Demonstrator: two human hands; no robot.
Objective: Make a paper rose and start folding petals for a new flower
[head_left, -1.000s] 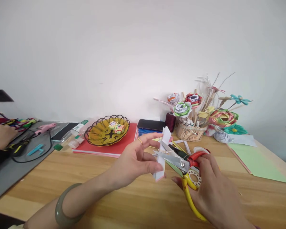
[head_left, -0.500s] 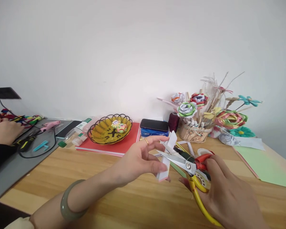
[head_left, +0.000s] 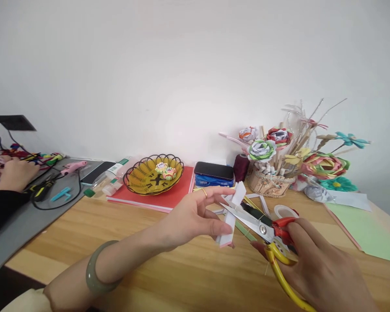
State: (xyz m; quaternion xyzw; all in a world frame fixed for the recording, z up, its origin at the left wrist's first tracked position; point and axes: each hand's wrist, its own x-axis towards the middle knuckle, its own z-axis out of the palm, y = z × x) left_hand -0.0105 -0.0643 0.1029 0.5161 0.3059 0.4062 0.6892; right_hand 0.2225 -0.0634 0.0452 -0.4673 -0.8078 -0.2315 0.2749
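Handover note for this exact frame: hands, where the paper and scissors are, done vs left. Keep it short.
Left hand: pinches a folded white paper strip, held upright above the wooden table.
Right hand: grips the scissors by the red and yellow handles; the blades are open around the strip's middle.
Nearby: tape roll and loose paper strips behind the scissors, green sheet to the right, yellow basket on a red book further back.
Done: strip folded and set between the blades.
Left: the cut; the strip looks whole at the blades.
Another person's hand works at far left.
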